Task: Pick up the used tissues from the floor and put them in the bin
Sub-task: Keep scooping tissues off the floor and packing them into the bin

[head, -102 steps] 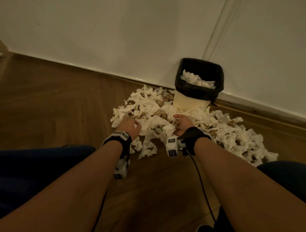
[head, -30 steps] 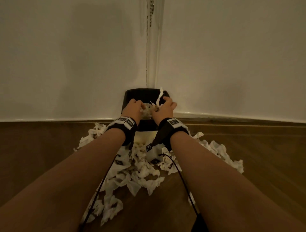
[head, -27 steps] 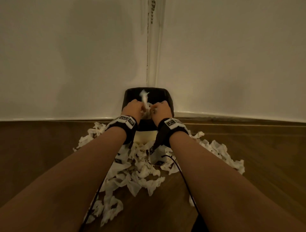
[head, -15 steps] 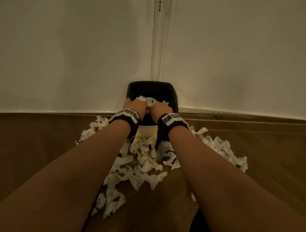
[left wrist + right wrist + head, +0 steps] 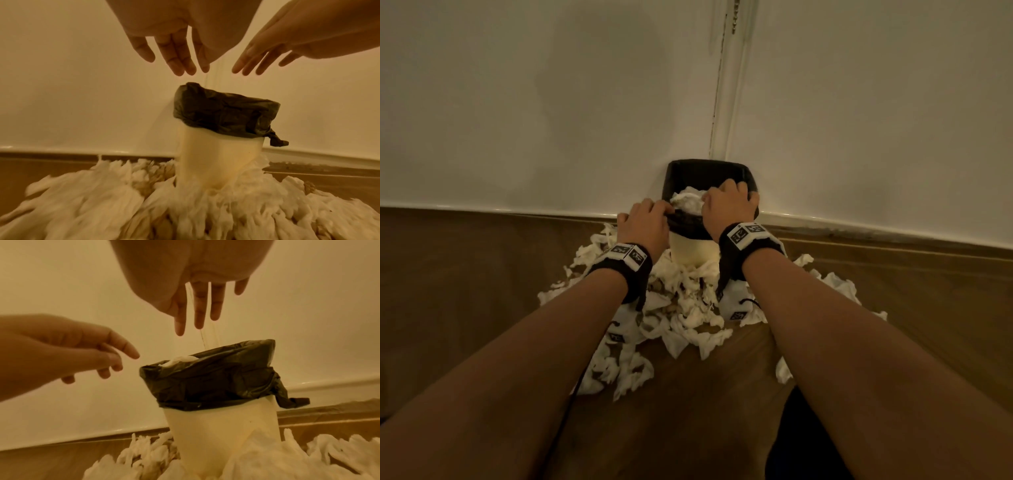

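I read this as the end of a drop-off: both hands are over the bin [image 5: 693,251], which sits in the wall corner. My left hand [image 5: 643,222] & right hand [image 5: 727,205] show fingers spread and loose in the wrist views, holding nothing. A wad of tissues [image 5: 688,200] tops the black liner [image 5: 207,386] (looks nearly full). Most tissues on the floor [image 5: 681,315] remain, heaped round the bin's base. Next: reach back down, gather another bunch w/ both hands, maybe press the load down first.

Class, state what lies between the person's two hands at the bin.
In the head view, white tissues heaped in the black-lined bin lie between the left hand and right hand.
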The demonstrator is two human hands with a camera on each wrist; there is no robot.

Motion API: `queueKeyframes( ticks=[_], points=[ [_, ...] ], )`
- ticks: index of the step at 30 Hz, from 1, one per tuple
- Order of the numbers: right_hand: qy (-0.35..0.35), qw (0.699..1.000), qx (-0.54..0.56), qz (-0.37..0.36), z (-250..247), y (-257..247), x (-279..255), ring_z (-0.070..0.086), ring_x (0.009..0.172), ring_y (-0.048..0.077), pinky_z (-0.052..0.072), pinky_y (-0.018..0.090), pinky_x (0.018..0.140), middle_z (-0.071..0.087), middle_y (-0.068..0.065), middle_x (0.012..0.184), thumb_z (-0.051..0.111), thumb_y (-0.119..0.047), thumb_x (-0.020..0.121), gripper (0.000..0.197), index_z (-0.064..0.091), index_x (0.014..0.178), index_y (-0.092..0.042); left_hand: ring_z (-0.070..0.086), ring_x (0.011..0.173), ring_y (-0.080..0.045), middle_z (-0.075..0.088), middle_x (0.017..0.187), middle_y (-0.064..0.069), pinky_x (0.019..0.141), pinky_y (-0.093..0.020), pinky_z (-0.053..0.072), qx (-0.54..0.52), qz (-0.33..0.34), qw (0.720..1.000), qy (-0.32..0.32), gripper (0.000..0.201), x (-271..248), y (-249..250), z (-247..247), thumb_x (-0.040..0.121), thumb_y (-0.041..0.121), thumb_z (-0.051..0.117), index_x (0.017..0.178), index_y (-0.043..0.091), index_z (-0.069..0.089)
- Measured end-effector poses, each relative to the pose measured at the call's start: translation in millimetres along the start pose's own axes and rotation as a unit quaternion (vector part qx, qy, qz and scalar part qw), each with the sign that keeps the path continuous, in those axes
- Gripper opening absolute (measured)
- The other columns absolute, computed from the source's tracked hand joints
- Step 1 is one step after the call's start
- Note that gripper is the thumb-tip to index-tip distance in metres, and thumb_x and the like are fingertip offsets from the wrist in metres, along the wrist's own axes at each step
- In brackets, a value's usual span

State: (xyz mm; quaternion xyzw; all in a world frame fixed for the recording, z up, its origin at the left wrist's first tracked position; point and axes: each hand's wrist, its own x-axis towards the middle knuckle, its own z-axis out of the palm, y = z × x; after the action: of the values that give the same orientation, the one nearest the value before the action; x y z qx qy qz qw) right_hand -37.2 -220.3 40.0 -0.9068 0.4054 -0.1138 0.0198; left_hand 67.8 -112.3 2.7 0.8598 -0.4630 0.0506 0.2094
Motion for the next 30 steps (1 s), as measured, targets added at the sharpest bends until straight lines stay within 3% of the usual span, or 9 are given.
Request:
queueKeyframes(
  ticks=[5, 7, 9, 11, 15, 18, 22, 26, 30],
  points=[
    [-0.033, 0.997, 0.046, -0.046, -3, -29, -30, 0.039, 0.122, 0.032, 0.035, 0.044, 0.103, 0.048, 0.012, 0.128, 0.037, -0.024, 0.097, 0.034, 0.061, 0.118, -0.013, 0.053, 0.104, -0.031, 0.05, 0.12, -0.008, 0.086, -0.041, 0.042, -0.028, -0.082, 0.993, -0.077, 0.029, -50, -38, -3, 0.092, 0.014, 0.038, 0.117, 0.02, 0.051],
    [-0.1, 0.986, 0.116, -0.069, -3, -46, -40, 0.049, 0.117, 0.031, 0.043, 0.04, 0.099, 0.056, 0.013, 0.125, 0.038, -0.018, 0.096, 0.032, 0.062, 0.117, -0.011, 0.054, 0.102, -0.029, 0.049, 0.119, -0.008, 0.079, -0.038, 0.045, -0.033, -0.105, 0.987, -0.121, 0.029, -71, -55, 1, 0.092, 0.01, 0.04, 0.118, 0.02, 0.05],
    [-0.167, 0.968, 0.168, -0.081, 1, -64, -51, 0.055, 0.111, 0.028, 0.047, 0.034, 0.093, 0.06, 0.011, 0.121, 0.041, -0.014, 0.095, 0.03, 0.062, 0.116, -0.01, 0.054, 0.1, -0.026, 0.051, 0.118, -0.008, 0.081, -0.037, 0.047, -0.034, -0.134, 0.978, -0.156, 0.028, -91, -71, 7, 0.093, 0.011, 0.041, 0.116, 0.021, 0.051],
    [-0.215, 0.958, 0.16, -0.098, 9, -78, -66, 0.054, 0.112, 0.026, 0.044, 0.031, 0.091, 0.058, 0.011, 0.124, 0.043, -0.012, 0.094, 0.028, 0.059, 0.117, -0.011, 0.054, 0.101, -0.027, 0.052, 0.119, -0.009, 0.085, -0.039, 0.048, -0.032, -0.157, 0.971, -0.176, 0.026, -108, -88, 14, 0.094, 0.012, 0.039, 0.114, 0.02, 0.053],
    [-0.297, 0.939, 0.133, -0.107, 47, -93, -103, 0.052, 0.114, 0.027, 0.043, 0.033, 0.093, 0.05, 0.012, 0.129, 0.047, -0.013, 0.094, 0.027, 0.056, 0.12, -0.013, 0.055, 0.099, -0.025, 0.054, 0.123, -0.008, 0.074, -0.031, 0.043, -0.054, -0.184, 0.961, -0.202, 0.028, -146, -116, 29, 0.093, 0.007, 0.036, 0.107, 0.019, 0.057],
    [-0.332, 0.931, 0.1, -0.114, 78, -102, -130, 0.057, 0.105, 0.028, 0.048, 0.034, 0.088, 0.056, 0.013, 0.121, 0.047, -0.013, 0.095, 0.025, 0.059, 0.116, -0.009, 0.054, 0.103, -0.025, 0.054, 0.122, -0.009, 0.081, -0.034, 0.046, -0.045, -0.199, 0.953, -0.225, 0.028, -173, -130, 38, 0.094, 0.007, 0.037, 0.109, 0.019, 0.057],
    [-0.38, 0.916, 0.099, -0.084, 112, -113, -154, 0.055, 0.109, 0.029, 0.045, 0.033, 0.083, 0.054, 0.013, 0.123, 0.05, -0.014, 0.094, 0.03, 0.052, 0.123, -0.009, 0.05, 0.111, -0.026, 0.049, 0.125, -0.008, 0.088, -0.036, 0.046, -0.041, -0.24, 0.95, -0.197, 0.03, -194, -141, 37, 0.091, 0.003, 0.042, 0.112, 0.018, 0.056],
    [-0.365, 0.927, 0.076, -0.047, 139, -119, -163, 0.04, 0.128, 0.032, 0.039, 0.041, 0.103, 0.037, 0.013, 0.142, 0.05, -0.02, 0.094, 0.045, 0.038, 0.137, -0.011, 0.046, 0.113, -0.032, 0.044, 0.128, -0.011, 0.09, -0.042, 0.045, -0.008, -0.282, 0.95, -0.131, 0.028, -214, -149, 33, 0.09, 0.011, 0.047, 0.117, 0.016, 0.053],
    [-0.408, 0.91, 0.069, -0.021, 158, -120, -173, 0.019, 0.137, 0.04, 0.034, 0.05, 0.105, 0.013, 0.011, 0.152, 0.061, -0.027, 0.089, 0.069, 0.022, 0.145, -0.019, 0.037, 0.118, -0.035, 0.035, 0.132, -0.014, 0.095, -0.045, 0.038, 0.0, -0.355, 0.924, -0.144, 0.036, -233, -157, 36, 0.09, 0.022, 0.049, 0.125, 0.017, 0.044]
  ],
)
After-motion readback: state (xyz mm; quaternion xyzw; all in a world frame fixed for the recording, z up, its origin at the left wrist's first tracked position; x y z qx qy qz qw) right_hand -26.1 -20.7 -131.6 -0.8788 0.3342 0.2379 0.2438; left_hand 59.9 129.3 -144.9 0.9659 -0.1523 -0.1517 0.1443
